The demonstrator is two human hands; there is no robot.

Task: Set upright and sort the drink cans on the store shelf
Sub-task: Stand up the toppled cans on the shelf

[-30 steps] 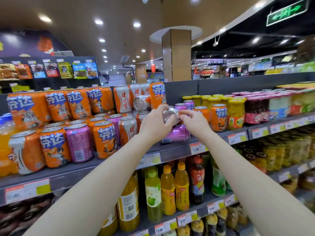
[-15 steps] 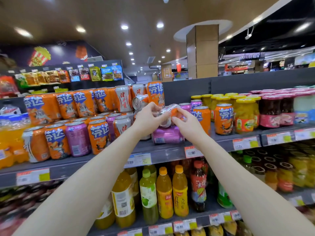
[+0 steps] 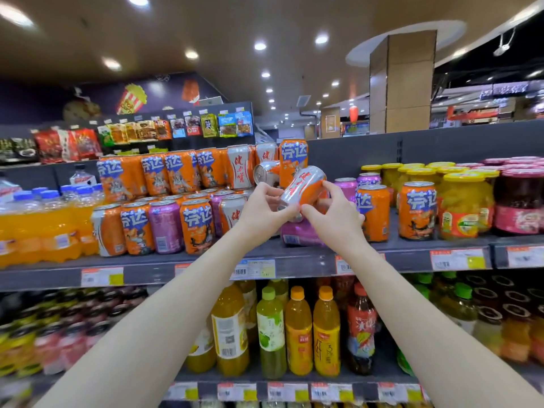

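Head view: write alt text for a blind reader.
Both hands, left hand and right hand, hold a tilted silver-and-orange can before a store shelf of orange and purple cans; a purple can lies on its side beneath.

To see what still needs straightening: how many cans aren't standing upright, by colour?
Silver-and-orange: 2, the held can tilted between the left hand and right hand, and the top can lying on its side behind it.
Purple: 1, the purple can lying on the shelf.
Total: 3.
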